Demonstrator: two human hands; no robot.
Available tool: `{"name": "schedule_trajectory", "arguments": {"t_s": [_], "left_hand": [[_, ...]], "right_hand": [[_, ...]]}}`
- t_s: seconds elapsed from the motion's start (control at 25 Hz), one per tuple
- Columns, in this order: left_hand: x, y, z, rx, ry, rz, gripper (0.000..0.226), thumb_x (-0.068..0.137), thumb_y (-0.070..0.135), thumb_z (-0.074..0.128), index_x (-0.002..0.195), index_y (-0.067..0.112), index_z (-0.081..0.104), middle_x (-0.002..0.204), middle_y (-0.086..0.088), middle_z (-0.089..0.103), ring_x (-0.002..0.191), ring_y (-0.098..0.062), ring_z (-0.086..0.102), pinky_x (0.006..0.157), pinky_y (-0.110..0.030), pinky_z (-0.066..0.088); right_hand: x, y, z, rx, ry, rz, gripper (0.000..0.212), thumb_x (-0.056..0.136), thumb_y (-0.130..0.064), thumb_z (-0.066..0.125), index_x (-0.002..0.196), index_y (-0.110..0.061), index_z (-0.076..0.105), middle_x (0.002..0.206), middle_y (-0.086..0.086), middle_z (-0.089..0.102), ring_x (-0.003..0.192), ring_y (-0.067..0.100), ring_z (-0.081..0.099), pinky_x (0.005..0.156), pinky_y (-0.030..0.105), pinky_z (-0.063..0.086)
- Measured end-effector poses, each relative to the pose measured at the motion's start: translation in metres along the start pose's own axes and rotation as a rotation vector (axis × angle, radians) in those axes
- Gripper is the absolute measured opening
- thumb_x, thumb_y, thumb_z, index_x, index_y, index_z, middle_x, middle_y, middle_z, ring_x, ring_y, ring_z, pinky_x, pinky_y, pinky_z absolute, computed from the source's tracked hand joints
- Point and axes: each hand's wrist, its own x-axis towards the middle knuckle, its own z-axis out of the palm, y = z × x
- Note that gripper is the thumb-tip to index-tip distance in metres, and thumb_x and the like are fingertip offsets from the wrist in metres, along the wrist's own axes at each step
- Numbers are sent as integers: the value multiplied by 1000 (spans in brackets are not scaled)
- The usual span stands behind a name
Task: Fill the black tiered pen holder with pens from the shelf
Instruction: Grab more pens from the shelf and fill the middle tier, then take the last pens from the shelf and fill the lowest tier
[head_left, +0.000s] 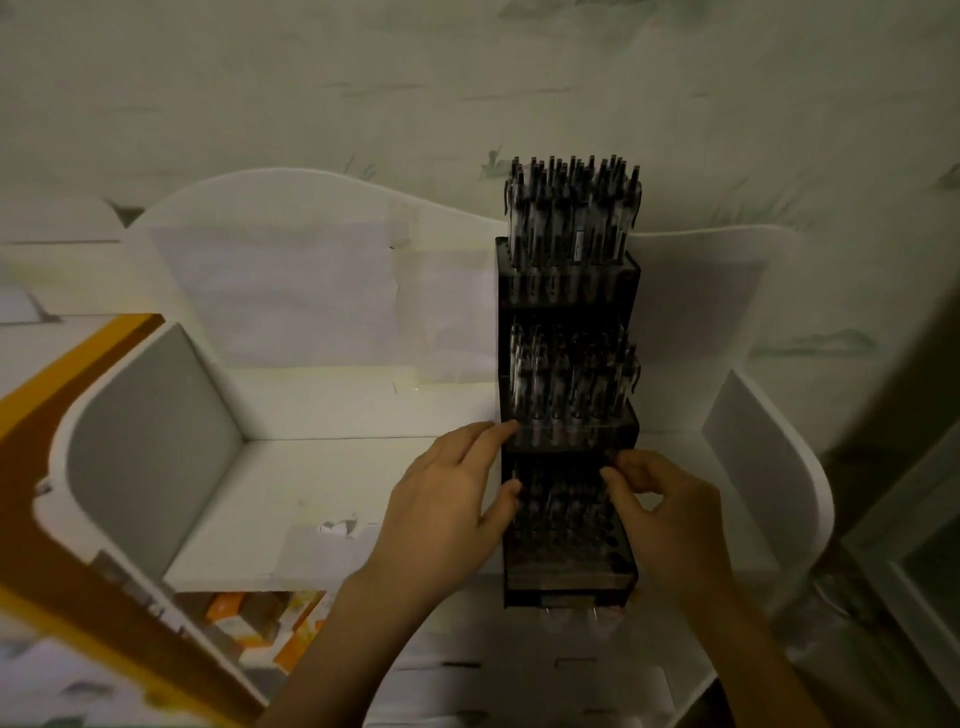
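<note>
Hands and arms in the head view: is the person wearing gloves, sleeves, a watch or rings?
Nothing shows. The left hand and right hand are bare, no gloves, and no rings visible in this dim picture. Both forearms are uncovered to the frame's bottom edge: no sleeves, watch or bracelet in view.

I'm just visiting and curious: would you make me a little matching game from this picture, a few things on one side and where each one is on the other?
Things:
1. left hand
2. right hand
3. top tier pens
4. white shelf

Places:
A. highest in the pen holder
B. at the holder's left edge
C. under and around the holder
D. at the bottom tier's right side

Pairs: 1-B, 2-D, 3-A, 4-C
</note>
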Motion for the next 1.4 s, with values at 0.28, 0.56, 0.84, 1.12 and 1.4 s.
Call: {"name": "schedule_trajectory", "arguments": {"t_s": [0.28, 0.56, 0.84, 1.12, 1.4], "left_hand": [[-8, 9, 0, 11, -2, -37, 54, 96, 45, 50, 146, 35, 33, 145, 12, 46, 127, -8, 46, 99, -18, 36], [-16, 17, 4, 2, 7, -72, 53, 96, 46, 48, 146, 36, 33, 145, 13, 46, 128, -8, 45, 101, -22, 38], [-29, 14, 5, 24, 11, -115, 53, 96, 46, 48, 145, 38, 32, 143, 15, 46, 124, -6, 47, 96, -15, 35], [-65, -12, -21, 63, 77, -235, 54, 96, 49, 46, 146, 41, 28, 148, 17, 41, 130, -5, 43, 98, -16, 37], [-144, -74, -90, 115, 222, -408, 59, 94, 48, 50, 146, 45, 21, 146, 19, 39, 119, -4, 50, 93, -22, 46]], "right_hand": [[1, 11, -1, -32, -13, -14, 19, 83, -16, 75, 102, -14, 73, 82, -21, 62, 85, -21, 57, 73, -5, 39], [-15, 33, 11, -36, -163, 47, 16, 80, -10, 78, 95, -7, 74, 76, -25, 58, 78, -26, 55, 71, -3, 44], [-18, 12, 3, -60, -54, 40, 32, 80, -17, 78, 110, -14, 70, 89, -3, 70, 80, 5, 62, 71, -1, 39], [-18, -74, 38, 131, -191, -319, 38, 87, -27, 70, 124, -23, 61, 122, -7, 60, 113, 4, 55, 96, 19, 47], [-65, -149, 125, 48, -566, -386, 47, 89, -48, 59, 133, -41, 46, 135, -18, 51, 118, -2, 44, 95, 14, 41]]}}
